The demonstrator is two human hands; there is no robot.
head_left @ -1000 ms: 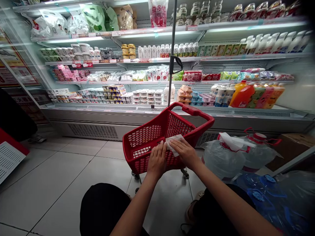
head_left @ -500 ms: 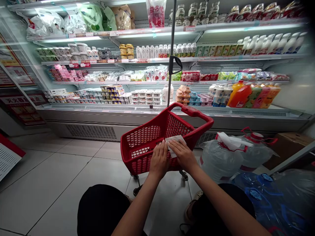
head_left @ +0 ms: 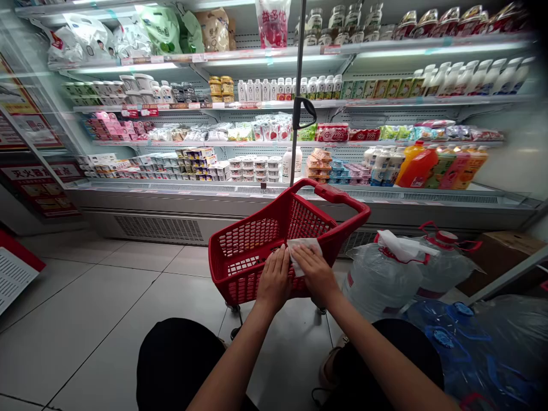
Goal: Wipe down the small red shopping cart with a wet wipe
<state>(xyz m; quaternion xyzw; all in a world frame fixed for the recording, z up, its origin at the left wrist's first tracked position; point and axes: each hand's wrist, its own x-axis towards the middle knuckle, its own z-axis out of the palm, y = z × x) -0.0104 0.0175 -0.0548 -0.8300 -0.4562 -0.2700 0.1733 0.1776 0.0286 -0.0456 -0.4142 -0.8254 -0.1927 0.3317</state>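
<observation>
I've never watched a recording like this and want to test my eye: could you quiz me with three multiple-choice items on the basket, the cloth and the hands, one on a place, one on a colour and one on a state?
1. Where does the cloth lie?
A. On the floor
B. On the basket's near rim
C. On a shelf

2. What colour is the basket?
A. Blue
B. Green
C. Red

3. What is inside the basket?
A. Nothing that shows
B. Bottles
C. Bags

Answers:
1 B: the right hand presses the white cloth on the rim, with the left hand beside it.
2 C: its mesh walls and handle are red.
3 A: only bare mesh shows inside; the water jugs stand on the floor to its right.
</observation>
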